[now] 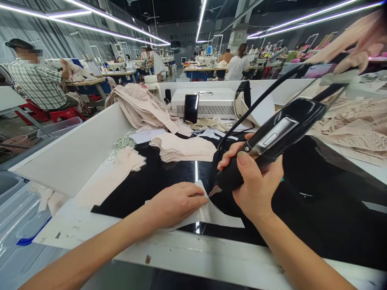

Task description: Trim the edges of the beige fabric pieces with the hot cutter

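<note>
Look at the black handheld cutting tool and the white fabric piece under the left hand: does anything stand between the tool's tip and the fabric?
Nothing visible does. The tool's tip sits right at the edge of the white fabric piece, beside the left hand pressing it flat; the right hand grips the tool.

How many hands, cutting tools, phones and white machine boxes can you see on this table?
Hands: 2, left hand pressing the white fabric piece, right hand gripping the tool
Black handheld cutting tools: 1
Phones: 1
White machine boxes: 1
Total: 5
</note>
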A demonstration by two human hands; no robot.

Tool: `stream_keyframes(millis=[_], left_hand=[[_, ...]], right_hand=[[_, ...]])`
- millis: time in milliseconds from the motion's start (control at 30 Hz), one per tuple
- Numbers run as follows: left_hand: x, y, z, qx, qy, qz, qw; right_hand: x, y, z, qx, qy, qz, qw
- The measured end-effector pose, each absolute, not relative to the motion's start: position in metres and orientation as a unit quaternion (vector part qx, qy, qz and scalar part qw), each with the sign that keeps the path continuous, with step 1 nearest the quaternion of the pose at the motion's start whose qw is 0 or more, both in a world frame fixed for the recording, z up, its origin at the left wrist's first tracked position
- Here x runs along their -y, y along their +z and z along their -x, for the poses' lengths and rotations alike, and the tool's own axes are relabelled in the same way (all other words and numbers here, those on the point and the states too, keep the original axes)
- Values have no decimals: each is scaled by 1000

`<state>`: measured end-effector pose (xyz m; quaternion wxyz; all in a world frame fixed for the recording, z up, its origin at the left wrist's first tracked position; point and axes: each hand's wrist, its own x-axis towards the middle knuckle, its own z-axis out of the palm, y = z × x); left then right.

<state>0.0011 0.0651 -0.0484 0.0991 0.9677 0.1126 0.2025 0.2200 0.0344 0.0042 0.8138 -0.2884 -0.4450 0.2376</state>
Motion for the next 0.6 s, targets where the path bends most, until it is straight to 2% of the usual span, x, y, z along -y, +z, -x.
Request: stream_keyframes(millis=[600], left_hand=[[-65,-48,5,-105,188,-972,96]], right_hand=[[-22,3,-222,445,230,319,804]])
